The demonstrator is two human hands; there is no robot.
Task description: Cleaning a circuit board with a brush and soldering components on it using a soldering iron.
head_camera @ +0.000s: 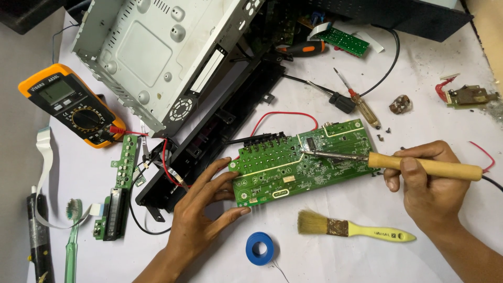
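Head view: one large green circuit board (304,160) at desk (450,63) centre, long, rectangular, white printed lines, black connector row along upper edge. Left hand (204,202) pinches board's lower-left corner, thumb on top. Right hand (424,181) closed round wooden handle of one soldering iron (398,163), tip touching board near upper middle. Below board: one paintbrush (356,229) with yellow handle, one blue tape roll (260,248). Left of board: one orange multimeter (70,105), one green toothbrush (72,236), one grey metal chassis (157,52). Above board: two screwdrivers (359,99).
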